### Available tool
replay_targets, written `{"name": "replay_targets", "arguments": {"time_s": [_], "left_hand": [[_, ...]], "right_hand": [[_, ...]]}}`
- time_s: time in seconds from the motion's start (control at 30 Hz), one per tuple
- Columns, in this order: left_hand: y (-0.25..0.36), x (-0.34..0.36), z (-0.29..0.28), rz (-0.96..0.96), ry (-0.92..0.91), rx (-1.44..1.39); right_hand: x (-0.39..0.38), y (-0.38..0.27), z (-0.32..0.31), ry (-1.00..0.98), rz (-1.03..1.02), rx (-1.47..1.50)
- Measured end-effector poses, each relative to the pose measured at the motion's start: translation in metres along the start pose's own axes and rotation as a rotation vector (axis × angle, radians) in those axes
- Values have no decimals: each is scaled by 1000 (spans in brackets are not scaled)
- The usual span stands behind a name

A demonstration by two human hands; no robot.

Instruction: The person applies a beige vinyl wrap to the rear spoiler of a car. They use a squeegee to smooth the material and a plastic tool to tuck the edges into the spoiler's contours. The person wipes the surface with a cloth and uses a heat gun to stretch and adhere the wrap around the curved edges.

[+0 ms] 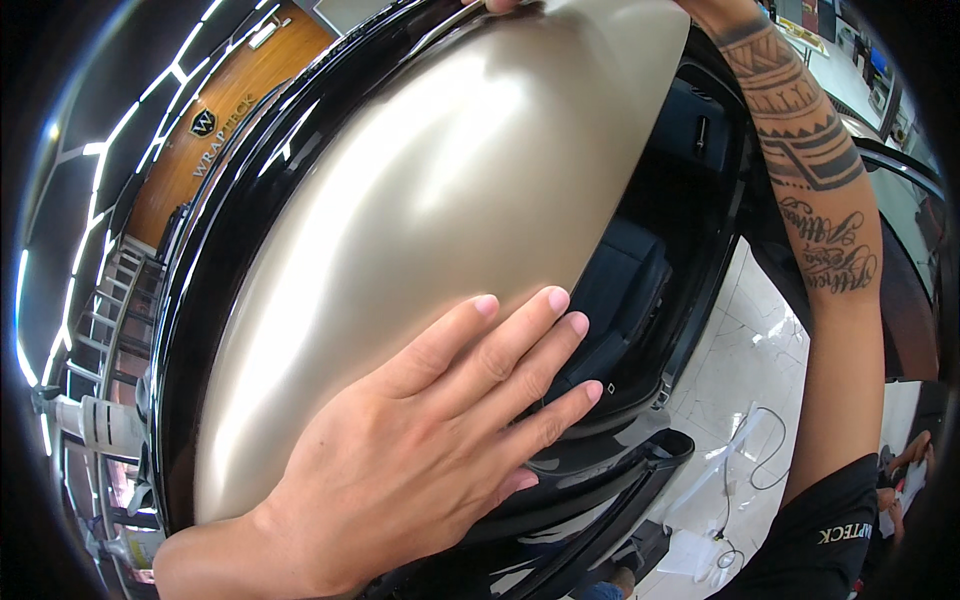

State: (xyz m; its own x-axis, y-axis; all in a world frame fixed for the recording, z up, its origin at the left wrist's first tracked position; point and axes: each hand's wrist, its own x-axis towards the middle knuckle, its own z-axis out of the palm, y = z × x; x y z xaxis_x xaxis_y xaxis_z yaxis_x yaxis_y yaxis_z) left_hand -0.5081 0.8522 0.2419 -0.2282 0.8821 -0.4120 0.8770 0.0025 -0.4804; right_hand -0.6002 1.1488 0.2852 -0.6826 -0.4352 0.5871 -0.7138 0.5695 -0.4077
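A smooth satin champagne-coloured film [430, 190] lies over the roof of a glossy black car [190, 330]. Its straight right edge runs above the open door space. My left hand [400, 440] rests palm down over the near part of the film, fingers stretched out and pointing toward that edge. My tattooed right arm reaches to the far end, where only the base of my right hand [712, 12] shows by the film's corner; its fingers are not clearly visible. At the top edge, fingertips [500, 4] touch the car near the film; whose they are I cannot tell.
Beyond the door opening is a dark seat [625, 285]. An open car door [905, 190] stands at the right. A cable [770, 450] and a clear strip lie on the tiled floor [740, 330]. Another person's hands [905, 450] show at the far right.
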Motion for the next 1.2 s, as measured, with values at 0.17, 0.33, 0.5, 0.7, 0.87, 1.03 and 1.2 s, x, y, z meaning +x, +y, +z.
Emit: {"name": "replay_targets", "arguments": {"time_s": [0.17, 0.33, 0.5, 0.7, 0.87, 1.03, 1.2], "left_hand": [[1, -6, 3, 0, -14, 4], [3, -7, 6, -14, -32, 1], [4, -7, 7, -21, -29, -2], [5, -9, 5, -25, -54, 45], [4, -14, 8, -18, -44, 63], [3, -12, 10, -16, -49, 90], [3, -14, 10, -17, -74, 61]], "right_hand": [[-1, -1, 2, 17, -13, 4], [-5, 3, -3, 50, 23, -81], [-9, 17, -11, 67, 39, -64], [-12, 27, -16, 107, 77, -98], [-17, 31, -24, 119, 127, -96], [-21, 44, -31, 105, 129, -72], [-30, 31, -30, 163, 181, -187]]}}
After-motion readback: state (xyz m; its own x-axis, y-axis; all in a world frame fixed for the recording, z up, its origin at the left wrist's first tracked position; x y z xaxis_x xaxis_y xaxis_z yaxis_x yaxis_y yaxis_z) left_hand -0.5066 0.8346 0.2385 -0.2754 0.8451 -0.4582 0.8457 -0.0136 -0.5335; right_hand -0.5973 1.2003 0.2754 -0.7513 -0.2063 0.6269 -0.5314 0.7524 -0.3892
